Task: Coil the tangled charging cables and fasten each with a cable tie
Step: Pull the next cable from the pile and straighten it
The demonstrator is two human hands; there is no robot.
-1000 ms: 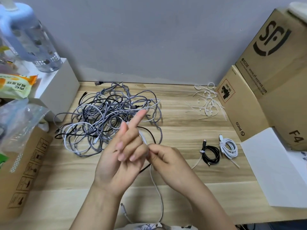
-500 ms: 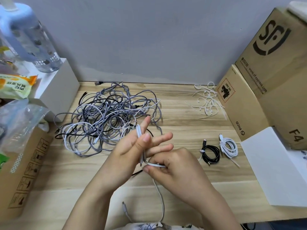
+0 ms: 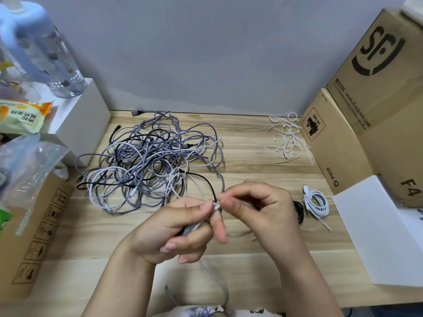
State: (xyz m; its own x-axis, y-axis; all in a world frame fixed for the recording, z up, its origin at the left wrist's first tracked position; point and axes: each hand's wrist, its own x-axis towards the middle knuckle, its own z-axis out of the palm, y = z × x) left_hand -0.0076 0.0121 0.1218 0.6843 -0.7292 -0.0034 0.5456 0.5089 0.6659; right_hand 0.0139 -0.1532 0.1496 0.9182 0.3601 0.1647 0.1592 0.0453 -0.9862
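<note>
Wooden surface [image 3: 251,266] runs wall to near edge. Cardboard boxes [image 3: 375,106] stacked far right. Big tangle of charging cables [image 3: 151,163] sits left of centre: grey braided, white, black, all knotted. Left hand [image 3: 174,232] near centre, grip curled round white cable [image 3: 216,206], several turns bunched in fingers. Right hand [image 3: 263,209] touching it, grip pinching same cable at top. Coiled white cable [image 3: 317,202] and coiled black cable [image 3: 299,211] lie right. Loose cable ties [image 3: 286,140] far right.
</note>
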